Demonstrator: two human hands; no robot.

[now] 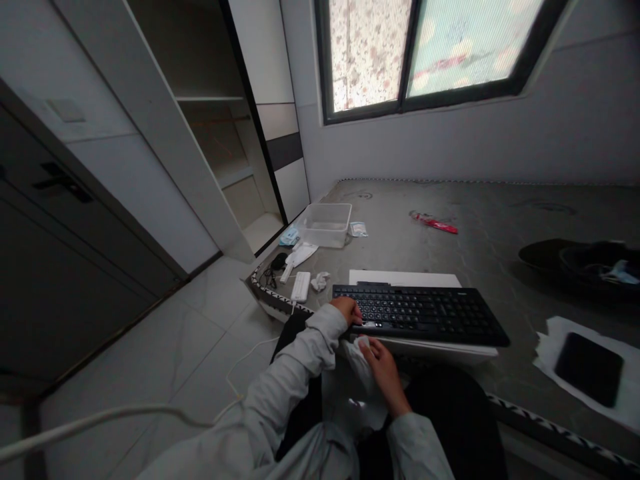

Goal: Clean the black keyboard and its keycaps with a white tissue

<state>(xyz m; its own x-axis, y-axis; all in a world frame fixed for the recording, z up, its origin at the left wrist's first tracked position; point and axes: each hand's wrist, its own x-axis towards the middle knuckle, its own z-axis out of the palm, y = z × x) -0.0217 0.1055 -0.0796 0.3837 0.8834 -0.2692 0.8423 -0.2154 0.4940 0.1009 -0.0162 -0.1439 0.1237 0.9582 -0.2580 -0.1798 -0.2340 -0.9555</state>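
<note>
A black keyboard lies on a white box near the front edge of the bed-like surface. My left hand is at the keyboard's front left corner, its fingers curled down onto the keys; what they pinch, if anything, is hidden. A small whitish bit shows on the keys beside those fingertips. Just in front of the keyboard, my right hand is closed on a crumpled white tissue, which hangs down over my lap.
To the left are a crumpled tissue ball, a white power strip with a cord, and a clear plastic box. A red packet lies farther back. Rightward are a dark phone-like slab on white paper and a black cap-like item.
</note>
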